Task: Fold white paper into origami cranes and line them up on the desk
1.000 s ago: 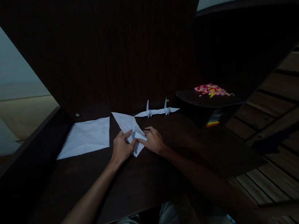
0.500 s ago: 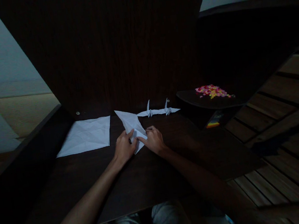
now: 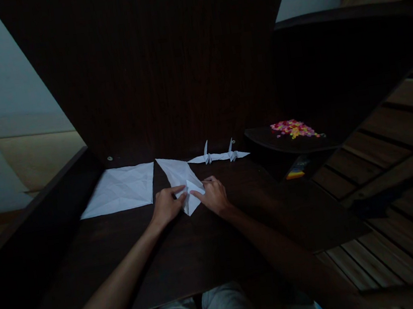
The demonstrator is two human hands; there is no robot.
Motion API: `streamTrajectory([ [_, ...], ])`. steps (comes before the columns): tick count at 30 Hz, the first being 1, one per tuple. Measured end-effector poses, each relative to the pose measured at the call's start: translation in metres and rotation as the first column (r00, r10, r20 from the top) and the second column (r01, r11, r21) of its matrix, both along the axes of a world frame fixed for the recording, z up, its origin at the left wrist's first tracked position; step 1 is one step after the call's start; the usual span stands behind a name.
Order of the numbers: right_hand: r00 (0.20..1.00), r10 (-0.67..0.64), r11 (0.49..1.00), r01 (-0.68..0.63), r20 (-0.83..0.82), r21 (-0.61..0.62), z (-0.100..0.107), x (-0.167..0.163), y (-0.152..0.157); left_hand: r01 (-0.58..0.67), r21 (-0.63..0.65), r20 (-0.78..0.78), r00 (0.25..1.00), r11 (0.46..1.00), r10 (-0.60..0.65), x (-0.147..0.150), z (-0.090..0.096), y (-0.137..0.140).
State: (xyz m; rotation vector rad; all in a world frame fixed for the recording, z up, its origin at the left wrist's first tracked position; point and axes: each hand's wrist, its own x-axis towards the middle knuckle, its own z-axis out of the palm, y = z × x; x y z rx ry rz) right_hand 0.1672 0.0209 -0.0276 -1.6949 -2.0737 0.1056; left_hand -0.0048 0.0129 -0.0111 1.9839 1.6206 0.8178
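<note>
A partly folded sheet of white origami paper [image 3: 178, 171] lies on the dark desk, its long pointed flap stretching up and left. My left hand [image 3: 168, 205] grips its left edge, thumb and index finger pressed on the fold. On the opposite side, my right hand [image 3: 214, 194] pinches the paper, thumb on top and the other fingers curled at the edge. Two folded white paper cranes [image 3: 218, 157] stand side by side just beyond my right hand. Left of my left hand lies a flat stack of creased white paper [image 3: 119, 188].
A low curved shelf [image 3: 261, 139] at the right bears a heap of small pink, red and yellow pieces [image 3: 292, 129]. Beneath it sits something with yellow and orange stripes [image 3: 295, 175]. A raised side board [image 3: 44, 196] bounds the desk at left; a tall dark panel [image 3: 165, 68] rises behind.
My left hand has shifted slightly left and down along the paper, its index finger now straighter. The long flap lies a little flatter. The whole view has moved slightly.
</note>
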Motion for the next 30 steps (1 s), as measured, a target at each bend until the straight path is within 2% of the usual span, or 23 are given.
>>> streamTrajectory([
  [4,1.000,0.024,1.000,-0.024,0.010,-0.017,0.000,0.001,0.001,0.002,-0.023,0.009,1.000,1.000,-0.002,-0.003,-0.003,0.003],
  [8,0.999,0.049,0.999,-0.050,-0.022,-0.018,-0.001,0.003,0.003,0.011,-0.063,-0.047,0.999,0.998,-0.014,-0.007,-0.001,0.004],
  [11,0.996,0.073,0.997,-0.073,-0.043,-0.011,-0.002,0.003,0.004,0.002,-0.114,-0.132,0.991,0.993,-0.017,-0.008,0.004,0.001],
  [16,0.995,0.087,0.996,-0.088,-0.051,-0.014,-0.003,0.005,0.007,0.043,-0.124,-0.284,0.956,0.991,-0.077,-0.012,0.008,-0.003],
  [20,0.994,0.099,0.995,-0.100,-0.044,-0.027,-0.003,0.006,0.008,0.071,-0.054,-0.398,0.913,0.996,-0.087,-0.016,0.004,-0.002],
  [23,0.992,0.106,0.994,-0.107,-0.062,-0.017,-0.004,0.007,0.009,0.164,0.015,-0.407,0.902,0.986,-0.144,-0.017,0.001,-0.001],
  [27,0.979,0.178,0.984,-0.178,-0.098,0.009,-0.004,0.008,0.010,0.351,0.197,-0.378,0.889,0.915,-0.260,-0.014,-0.004,0.000],
  [30,0.946,0.309,0.951,-0.306,-0.100,0.049,-0.002,0.012,0.011,0.411,0.202,-0.371,0.872,0.889,-0.319,-0.011,-0.009,0.001],
])
